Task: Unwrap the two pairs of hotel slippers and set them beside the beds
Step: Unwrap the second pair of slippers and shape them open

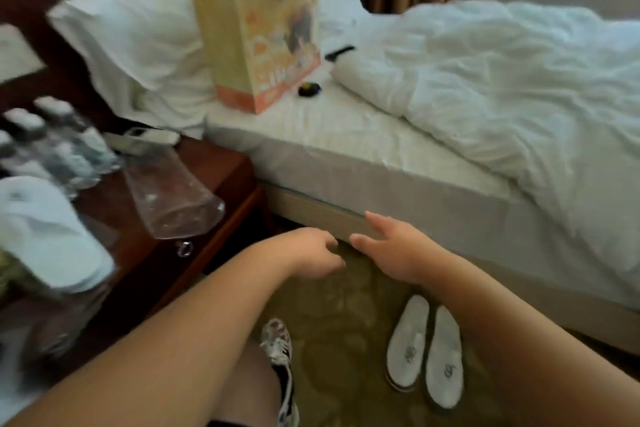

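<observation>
One pair of white slippers (424,355) lies side by side on the patterned carpet, close to the side of the bed (346,163). A second white pair (52,236), blurred, sits on the dark wooden nightstand (221,166) at the left, seemingly under clear wrap. An empty clear plastic bag (173,198) lies on the nightstand's near corner. My left hand (317,251) hovers above the carpet with loosely curled fingers and holds nothing. My right hand (384,246) hangs beside it, fingers relaxed and empty, in front of the bed base.
Several water bottles (59,146) stand on the nightstand. A paper gift bag (259,45), a small black object (310,89) and a rumpled duvet (519,87) are on the bed. My sneaker (278,354) is on the carpet left of the slippers.
</observation>
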A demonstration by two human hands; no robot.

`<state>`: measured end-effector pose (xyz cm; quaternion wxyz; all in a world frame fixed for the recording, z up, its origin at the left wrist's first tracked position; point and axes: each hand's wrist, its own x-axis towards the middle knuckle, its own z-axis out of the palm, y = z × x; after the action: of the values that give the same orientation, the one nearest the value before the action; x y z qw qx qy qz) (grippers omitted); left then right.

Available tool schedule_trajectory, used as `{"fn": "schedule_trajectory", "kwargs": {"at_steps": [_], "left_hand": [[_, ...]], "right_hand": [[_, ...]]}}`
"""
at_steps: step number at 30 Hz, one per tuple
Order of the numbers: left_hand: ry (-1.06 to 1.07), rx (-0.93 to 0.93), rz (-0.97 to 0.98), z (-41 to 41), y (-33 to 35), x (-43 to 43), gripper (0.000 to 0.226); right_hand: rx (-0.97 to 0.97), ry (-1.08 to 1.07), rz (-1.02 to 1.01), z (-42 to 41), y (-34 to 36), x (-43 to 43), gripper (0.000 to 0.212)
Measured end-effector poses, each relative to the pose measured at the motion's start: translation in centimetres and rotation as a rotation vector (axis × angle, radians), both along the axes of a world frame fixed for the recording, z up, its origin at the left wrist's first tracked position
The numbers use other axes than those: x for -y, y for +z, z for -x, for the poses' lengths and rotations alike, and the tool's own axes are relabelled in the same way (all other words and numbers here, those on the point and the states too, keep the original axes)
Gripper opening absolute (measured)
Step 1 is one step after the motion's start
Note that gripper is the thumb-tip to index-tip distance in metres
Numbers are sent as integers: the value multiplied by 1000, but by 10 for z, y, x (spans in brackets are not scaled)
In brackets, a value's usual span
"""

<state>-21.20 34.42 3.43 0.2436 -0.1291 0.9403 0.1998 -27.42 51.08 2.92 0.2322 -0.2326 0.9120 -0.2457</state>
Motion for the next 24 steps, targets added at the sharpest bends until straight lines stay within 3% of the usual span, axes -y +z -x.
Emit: {"fn": "schedule_trajectory", "kwargs": {"at_steps": [6, 11, 18, 24], "left_hand": [[204, -256, -51, -92, 67, 56, 62], [354, -331, -64, -170, 88, 105, 64], [627, -438, -60, -254, 75, 176, 60], [838, -491, -89, -275, 48, 232, 61]], "right_hand": [[-131, 98, 42, -68, 69, 42, 76], [-199, 165, 130, -125, 93, 83, 74], [-180, 230, 179, -170, 89, 133, 76], [-200, 262, 191, -176, 83, 177, 77]]}}
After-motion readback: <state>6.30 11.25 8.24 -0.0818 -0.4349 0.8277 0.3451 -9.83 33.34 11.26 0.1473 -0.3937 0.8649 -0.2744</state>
